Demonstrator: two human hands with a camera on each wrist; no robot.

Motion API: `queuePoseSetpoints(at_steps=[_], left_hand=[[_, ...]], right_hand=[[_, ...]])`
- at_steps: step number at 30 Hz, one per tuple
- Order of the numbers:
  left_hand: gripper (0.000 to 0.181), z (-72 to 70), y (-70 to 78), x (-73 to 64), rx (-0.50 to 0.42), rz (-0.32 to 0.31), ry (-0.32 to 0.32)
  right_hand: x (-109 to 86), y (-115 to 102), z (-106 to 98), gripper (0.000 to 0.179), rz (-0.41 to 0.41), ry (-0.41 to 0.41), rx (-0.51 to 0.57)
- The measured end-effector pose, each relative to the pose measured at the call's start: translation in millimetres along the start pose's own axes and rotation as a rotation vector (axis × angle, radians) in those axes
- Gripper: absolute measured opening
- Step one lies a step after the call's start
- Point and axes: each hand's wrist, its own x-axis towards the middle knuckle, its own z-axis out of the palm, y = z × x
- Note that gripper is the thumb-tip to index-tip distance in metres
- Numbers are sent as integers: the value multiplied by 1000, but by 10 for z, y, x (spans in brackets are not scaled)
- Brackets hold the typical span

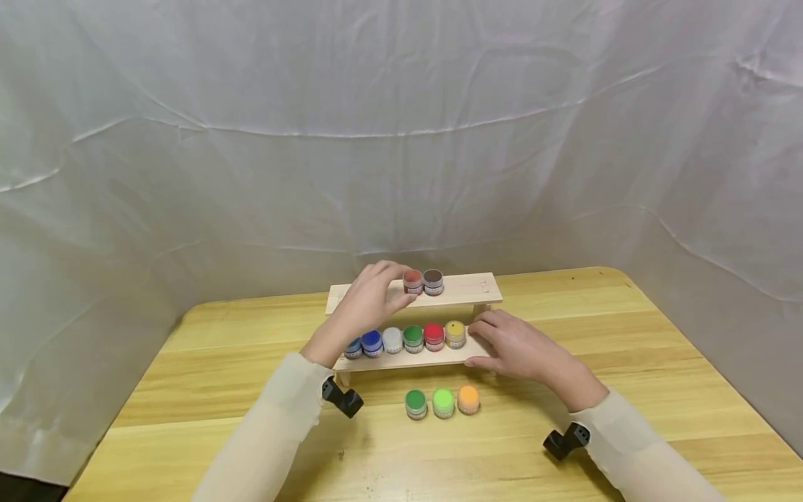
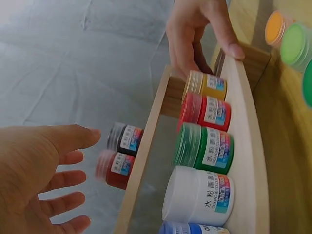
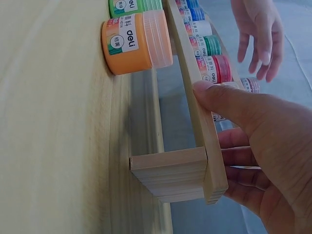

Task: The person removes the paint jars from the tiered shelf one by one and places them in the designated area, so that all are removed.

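Note:
A two-tier wooden rack (image 1: 467, 287) holds small paint jars. My left hand (image 1: 373, 296) hovers by its upper tier, thumb and fingers spread beside a reddish-brown paint jar (image 2: 118, 168). In the left wrist view a gap separates this hand from the jar. A dark brown jar (image 1: 433, 282) stands right of it. At the right end of the lower tier, my right hand (image 1: 517, 346) grips the plank, thumb on the front edge and fingers curled toward the back. Its fingers are close to a yellow jar (image 1: 455, 335); the fingertips are partly hidden.
Along the lower tier stand a red jar (image 1: 433, 336), a green jar (image 1: 413, 338), a white jar (image 1: 392, 340) and blue jars (image 1: 372, 343). Dark green (image 1: 416, 404), light green (image 1: 442, 403) and orange jars (image 1: 468, 399) sit on the table before the rack. A grey curtain (image 1: 401, 174) hangs behind.

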Motion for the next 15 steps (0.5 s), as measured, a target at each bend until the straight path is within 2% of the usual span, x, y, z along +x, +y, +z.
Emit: queuePoseSetpoints(at_steps=[9,15], left_hand=[[58,37,-87,180,-6,-102,-88],[58,68,-122,228,-40,-163,-128]], right_hand=[[11,-27,-10,55,4,-8,11],[17,-33,-7,56,6,-17,5]])
